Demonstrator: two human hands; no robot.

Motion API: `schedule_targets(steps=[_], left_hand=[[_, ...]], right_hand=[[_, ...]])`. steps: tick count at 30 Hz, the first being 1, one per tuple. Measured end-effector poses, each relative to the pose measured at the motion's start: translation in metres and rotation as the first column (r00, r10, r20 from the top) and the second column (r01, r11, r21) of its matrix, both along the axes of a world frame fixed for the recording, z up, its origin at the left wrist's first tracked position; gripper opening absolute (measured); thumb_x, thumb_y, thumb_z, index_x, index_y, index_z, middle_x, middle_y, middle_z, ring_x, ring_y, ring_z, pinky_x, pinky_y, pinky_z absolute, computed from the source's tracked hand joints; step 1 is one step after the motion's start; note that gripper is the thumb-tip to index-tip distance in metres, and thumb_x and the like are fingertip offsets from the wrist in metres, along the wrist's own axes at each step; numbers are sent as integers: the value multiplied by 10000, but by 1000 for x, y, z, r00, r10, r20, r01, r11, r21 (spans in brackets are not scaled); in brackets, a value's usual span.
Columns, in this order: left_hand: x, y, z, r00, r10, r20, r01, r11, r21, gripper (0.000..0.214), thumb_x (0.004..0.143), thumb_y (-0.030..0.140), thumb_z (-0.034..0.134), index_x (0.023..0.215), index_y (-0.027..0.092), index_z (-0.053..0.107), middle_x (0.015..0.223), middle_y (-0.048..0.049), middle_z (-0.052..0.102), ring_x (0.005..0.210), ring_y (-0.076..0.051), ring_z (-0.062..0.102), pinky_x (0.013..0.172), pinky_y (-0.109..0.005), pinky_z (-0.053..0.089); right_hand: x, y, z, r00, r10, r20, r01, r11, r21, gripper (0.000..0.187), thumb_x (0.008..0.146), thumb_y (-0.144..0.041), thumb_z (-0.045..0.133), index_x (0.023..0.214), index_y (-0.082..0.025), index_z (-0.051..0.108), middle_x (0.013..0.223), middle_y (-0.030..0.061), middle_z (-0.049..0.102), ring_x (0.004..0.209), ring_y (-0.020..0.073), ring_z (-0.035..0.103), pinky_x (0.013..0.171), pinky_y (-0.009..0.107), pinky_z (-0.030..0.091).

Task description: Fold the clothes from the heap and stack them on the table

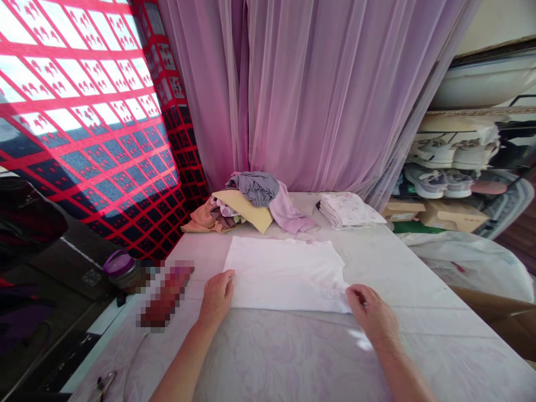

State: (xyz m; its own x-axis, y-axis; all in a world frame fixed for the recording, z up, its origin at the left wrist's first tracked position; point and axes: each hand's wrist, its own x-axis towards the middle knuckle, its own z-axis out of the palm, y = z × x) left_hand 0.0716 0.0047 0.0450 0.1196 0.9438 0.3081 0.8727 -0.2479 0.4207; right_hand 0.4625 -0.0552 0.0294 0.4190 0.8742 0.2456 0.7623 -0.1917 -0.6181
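A flat white cloth garment (285, 273) lies spread on the table, which has a pale patterned cover (268, 357). My left hand (216, 298) rests with fingers apart against the garment's left edge. My right hand (371, 312) is at the lower right corner, its fingertips pinching the white fabric there. Beyond the garment sits a loose heap of mixed clothes (247, 204) in yellow, lilac, grey and peach. To its right lies a folded stack of white printed cloth (347, 211).
A pixelated blurred object (165, 293) lies at the table's left edge, beyond which stands a purple-lidded jar (121, 271). A sheer lilac curtain (305, 95) hangs behind the table. Shoes on a rack (452, 162) and cardboard boxes (454, 215) stand to the right.
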Motion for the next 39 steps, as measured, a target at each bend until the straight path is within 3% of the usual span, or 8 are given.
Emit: schedule_targets(steps=[7,12,17,20,27,34,39], left_hand=[[-16,20,41,974,-88,-206,16,944,-330,259,819,162,518,1013,197,685,1082,-70,682,1023,-207,601,909,-313,418],[-16,26,58,964,-85,-252,-26,913,-407,120,763,217,562,833,192,656,901,-51,674,873,-200,608,739,-278,408],[-17,28,55,992,6,-130,-62,900,-432,145,847,290,459,890,222,579,865,2,662,811,-161,600,660,-244,377],[-16,28,49,987,57,-148,-116,894,-433,191,870,339,440,964,233,568,875,-7,664,824,-175,607,649,-252,366],[-10,26,42,973,137,-188,-203,895,-398,276,870,425,476,1073,253,554,867,1,668,810,-185,623,613,-259,345],[-5,20,33,958,183,-222,-244,925,-291,306,880,449,475,1107,265,565,878,4,677,816,-188,639,614,-259,359],[-9,19,33,964,195,-178,-244,918,-314,351,898,466,424,1152,278,576,962,-14,705,884,-210,651,674,-267,402]], right_hand=[[-1,1,4,1000,-5,-16,5,1000,-5,376,741,-512,415,793,-224,652,802,69,673,653,205,591,551,296,387],[-1,0,6,998,13,-54,-12,1000,9,391,727,-547,460,825,-232,669,783,48,674,648,194,599,581,297,425],[2,0,2,997,-16,-73,23,996,91,378,726,-537,461,789,-224,663,769,62,677,652,195,607,601,300,445],[4,1,0,997,-20,-74,28,994,105,396,735,-550,453,798,-218,661,791,76,687,671,202,614,620,309,454],[-1,2,1,998,47,-46,-45,999,29,509,712,-569,506,1042,-213,660,921,70,687,730,207,619,625,309,460],[-5,1,4,998,-40,-57,38,999,-40,466,735,-521,467,994,-206,691,725,35,650,646,186,580,622,301,421],[-3,1,3,996,-61,-67,55,995,-77,463,734,-522,481,1006,-209,686,694,26,645,636,181,577,589,283,385]])
